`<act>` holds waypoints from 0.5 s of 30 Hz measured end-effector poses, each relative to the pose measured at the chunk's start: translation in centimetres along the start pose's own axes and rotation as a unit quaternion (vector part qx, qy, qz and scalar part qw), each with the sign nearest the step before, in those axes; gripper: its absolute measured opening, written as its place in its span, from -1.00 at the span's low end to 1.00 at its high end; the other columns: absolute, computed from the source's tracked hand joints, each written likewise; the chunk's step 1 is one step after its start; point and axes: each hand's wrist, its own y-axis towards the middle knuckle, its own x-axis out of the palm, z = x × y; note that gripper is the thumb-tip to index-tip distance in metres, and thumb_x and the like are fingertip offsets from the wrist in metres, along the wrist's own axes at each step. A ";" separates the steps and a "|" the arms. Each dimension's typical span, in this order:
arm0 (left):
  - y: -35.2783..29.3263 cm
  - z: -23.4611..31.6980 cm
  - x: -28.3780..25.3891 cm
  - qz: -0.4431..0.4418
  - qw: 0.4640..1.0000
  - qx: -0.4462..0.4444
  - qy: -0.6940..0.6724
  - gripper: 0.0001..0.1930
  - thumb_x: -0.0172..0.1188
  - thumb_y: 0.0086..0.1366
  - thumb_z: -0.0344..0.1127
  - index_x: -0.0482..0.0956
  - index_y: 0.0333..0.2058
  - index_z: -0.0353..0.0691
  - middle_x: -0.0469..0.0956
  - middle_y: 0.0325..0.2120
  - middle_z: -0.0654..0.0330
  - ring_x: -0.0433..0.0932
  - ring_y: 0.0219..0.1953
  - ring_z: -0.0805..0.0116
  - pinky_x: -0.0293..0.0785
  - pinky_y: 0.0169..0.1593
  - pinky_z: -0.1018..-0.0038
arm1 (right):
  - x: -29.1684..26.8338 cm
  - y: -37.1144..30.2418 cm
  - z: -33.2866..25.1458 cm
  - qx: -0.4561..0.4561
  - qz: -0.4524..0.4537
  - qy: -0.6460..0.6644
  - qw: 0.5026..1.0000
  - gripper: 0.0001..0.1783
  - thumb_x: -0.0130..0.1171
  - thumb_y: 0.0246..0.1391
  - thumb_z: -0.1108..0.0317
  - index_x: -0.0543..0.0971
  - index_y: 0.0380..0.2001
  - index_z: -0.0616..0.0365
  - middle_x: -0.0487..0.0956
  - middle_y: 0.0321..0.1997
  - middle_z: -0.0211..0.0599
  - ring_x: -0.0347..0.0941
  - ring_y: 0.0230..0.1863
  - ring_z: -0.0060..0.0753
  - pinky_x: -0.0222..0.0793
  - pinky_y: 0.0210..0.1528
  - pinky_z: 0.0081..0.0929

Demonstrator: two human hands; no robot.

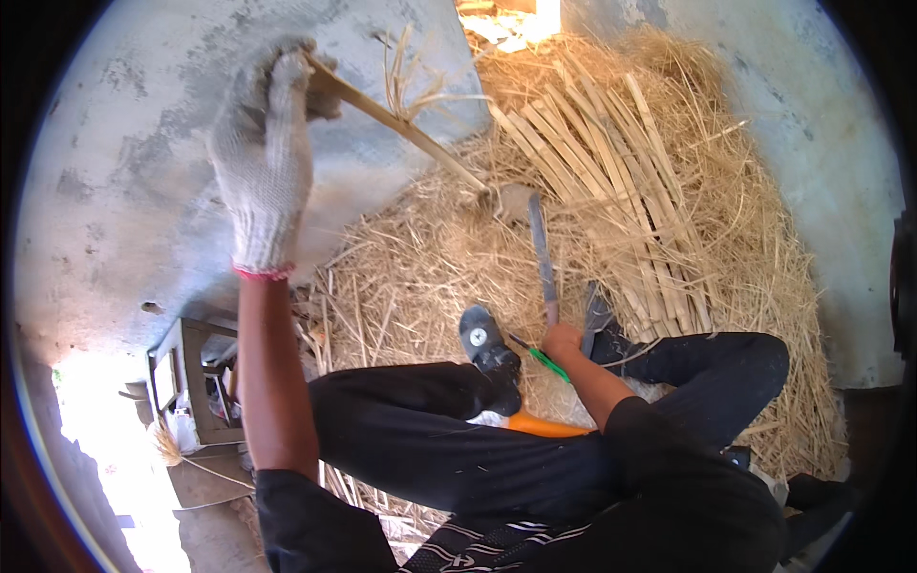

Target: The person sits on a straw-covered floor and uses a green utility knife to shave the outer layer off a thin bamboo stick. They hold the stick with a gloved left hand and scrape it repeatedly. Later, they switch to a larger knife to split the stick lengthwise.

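Observation:
My left hand, in a pale knitted work glove, is raised at the upper left and wrapped round the upper end of a bamboo stick. The stick slants down to the right, with frayed fibres hanging off its middle. Its lower end meets a small wooden block among the shavings. My bare right hand is closed on the handle of a long-bladed knife, whose blade points away from me beside the block. A green-handled tool shows by my right wrist; whether it touches my hand I cannot tell.
Split bamboo strips lie in a bundle at the right on a thick spread of shavings. Grey walls stand left and right. A wooden frame is at the lower left. Something orange shows between my legs.

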 end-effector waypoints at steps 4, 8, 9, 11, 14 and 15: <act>0.2 -0.1 1.7 -0.003 0.999 0.052 0.012 -0.72 0.12 0.43 -0.31 0.58 0.02 -0.31 0.68 -0.22 0.04 0.71 -0.25 0.34 0.71 -0.19 0.42 | 1.5 -1.2 0.7 0.063 0.010 0.133 0.989 -0.53 0.20 0.03 0.04 0.69 -0.14 0.17 0.65 -0.09 0.07 0.61 -0.02 0.08 0.53 -0.02 -0.15; -0.5 0.4 1.6 -0.031 0.997 0.039 0.061 -0.70 0.18 0.39 -0.32 0.57 0.03 -0.29 0.66 -0.14 0.01 0.70 -0.16 0.30 0.72 -0.15 0.38 | -0.9 -2.0 0.3 0.053 0.028 0.190 0.980 -0.47 0.28 -0.07 0.00 0.69 -0.17 0.23 0.68 -0.15 0.04 0.65 -0.13 0.00 0.54 -0.05 -0.12; -0.3 0.9 2.5 -0.039 0.997 0.040 0.061 -0.69 0.19 0.38 -0.32 0.56 0.04 -0.30 0.66 -0.13 0.01 0.70 -0.15 0.30 0.72 -0.14 0.38 | -1.4 -0.9 1.5 0.059 0.052 0.253 0.964 -0.50 0.28 -0.08 0.02 0.68 -0.22 0.24 0.68 -0.20 0.01 0.65 -0.17 -0.05 0.56 -0.11 -0.14; 0.3 1.3 4.4 -0.050 0.995 0.078 0.035 -0.68 0.23 0.35 -0.33 0.55 0.03 -0.33 0.66 -0.14 0.01 0.69 -0.13 0.28 0.71 -0.11 0.39 | -1.0 1.9 6.1 0.078 0.102 0.375 0.918 -0.55 0.28 -0.08 0.05 0.68 -0.31 0.26 0.68 -0.31 -0.05 0.66 -0.25 -0.15 0.59 -0.22 -0.19; -0.3 1.1 3.3 -0.046 0.993 0.105 0.020 -0.68 0.24 0.34 -0.35 0.55 0.02 -0.34 0.66 -0.14 0.02 0.69 -0.12 0.29 0.70 -0.10 0.42 | -9.8 0.8 4.7 0.052 -0.073 0.610 0.787 -0.71 0.18 -0.04 0.30 0.56 -0.27 0.27 0.55 -0.54 -0.27 0.54 -0.54 -0.39 0.47 -0.55 -0.42; 0.1 0.9 3.3 -0.022 0.992 0.120 0.002 -0.68 0.24 0.34 -0.35 0.55 0.02 -0.34 0.66 -0.16 0.03 0.69 -0.14 0.30 0.69 -0.11 0.43 | -12.6 0.8 5.3 0.027 -0.076 0.682 0.726 -0.74 0.12 -0.03 0.40 0.51 -0.23 0.27 0.50 -0.59 -0.32 0.47 -0.64 -0.44 0.39 -0.66 -0.48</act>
